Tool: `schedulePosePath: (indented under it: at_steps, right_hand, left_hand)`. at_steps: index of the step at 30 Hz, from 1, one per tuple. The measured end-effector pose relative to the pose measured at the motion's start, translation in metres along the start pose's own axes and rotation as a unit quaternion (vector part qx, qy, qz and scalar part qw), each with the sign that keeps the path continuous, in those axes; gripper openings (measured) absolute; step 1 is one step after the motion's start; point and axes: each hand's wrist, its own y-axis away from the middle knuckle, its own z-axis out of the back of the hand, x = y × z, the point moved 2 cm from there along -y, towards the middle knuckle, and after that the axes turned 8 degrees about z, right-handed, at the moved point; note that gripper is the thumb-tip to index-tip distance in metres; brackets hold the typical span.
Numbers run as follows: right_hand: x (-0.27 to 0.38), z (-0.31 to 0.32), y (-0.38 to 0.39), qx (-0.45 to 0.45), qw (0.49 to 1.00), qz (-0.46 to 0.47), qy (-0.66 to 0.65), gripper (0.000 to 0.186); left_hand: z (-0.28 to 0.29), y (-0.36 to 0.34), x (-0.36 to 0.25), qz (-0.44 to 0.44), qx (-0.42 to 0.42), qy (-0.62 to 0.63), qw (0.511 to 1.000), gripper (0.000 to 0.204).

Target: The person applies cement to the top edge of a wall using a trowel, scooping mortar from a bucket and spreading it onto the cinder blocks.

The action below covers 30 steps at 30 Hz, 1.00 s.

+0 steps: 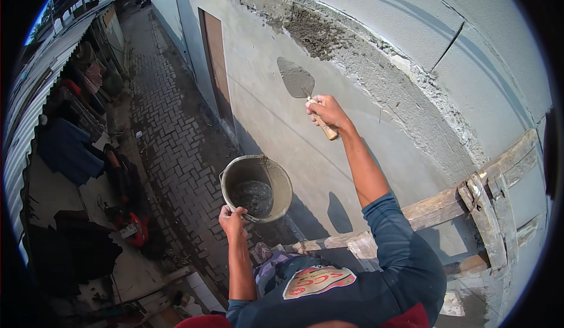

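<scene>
My right hand point(326, 111) is closed round the wooden handle of a trowel point(294, 77), its rounded grey blade held up near the wall. The blade's face looks smeared with grey mortar. With my left hand point(233, 221) I grip the near rim of a bucket point(282, 190), which is tilted so its inside shows. Wet grey mortar point(251, 196) lies at its bottom. Above the trowel, a dark rough patch of fresh mortar point(311, 31) clings to the wall along a ledge. Smooth grey plaster point(264, 104) covers the wall below it.
Weathered wooden scaffold planks point(435, 210) cross at my right, tied to an upright point(484, 225). Far below runs a paved alley point(170, 128). A corrugated roof point(35, 104), hanging clothes point(69, 150) and a red motorcycle point(134, 229) line its left side. A brown door point(215, 57) stands in the wall.
</scene>
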Motion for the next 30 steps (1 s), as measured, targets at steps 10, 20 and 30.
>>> schedulePosePath:
  at_steps: [10,20,30]
  right_hand:
    - [0.032,0.015,-0.073,-0.155,0.976,0.018,0.151,0.031]
    - [0.043,0.058,0.003,-0.309,0.943,0.083,0.088,0.029]
    - [0.002,0.051,-0.046,-0.27,0.942,0.076,0.184,0.038]
  left_hand:
    - [0.071,0.017,0.038,0.04,-0.115,-0.042,0.992,0.022]
    - [0.187,0.047,0.069,0.052,-0.186,0.054,0.98,0.021]
    - [0.217,0.048,0.069,0.023,-0.252,-0.016,0.967,0.02]
